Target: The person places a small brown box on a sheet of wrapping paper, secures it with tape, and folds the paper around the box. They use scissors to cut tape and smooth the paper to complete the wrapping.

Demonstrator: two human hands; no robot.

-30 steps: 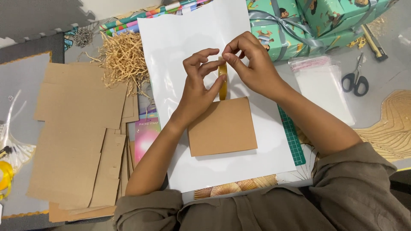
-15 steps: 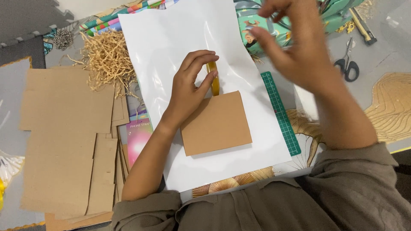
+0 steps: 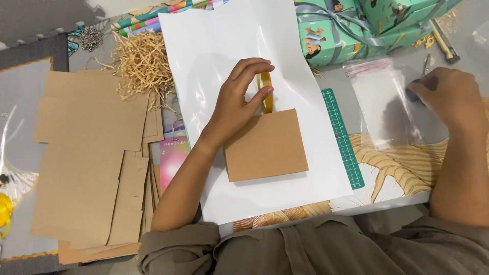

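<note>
In the middle of the frame the left hand (image 3: 235, 104) pinches a small yellow tape roll (image 3: 266, 91) at the top edge of the brown card (image 3: 266, 145), while at right the right hand (image 3: 451, 97), fingers curled, covers the scissors (image 3: 424, 69); I think the roll should stay pressed flat.

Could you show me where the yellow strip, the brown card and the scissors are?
yellow strip (image 3: 266, 93), head view, on its looped middle beside the left hand's fingers.
brown card (image 3: 267, 147), head view, centre of its face.
scissors (image 3: 424, 66), head view, on the blade tip above the right hand; the handles are hidden.
</note>
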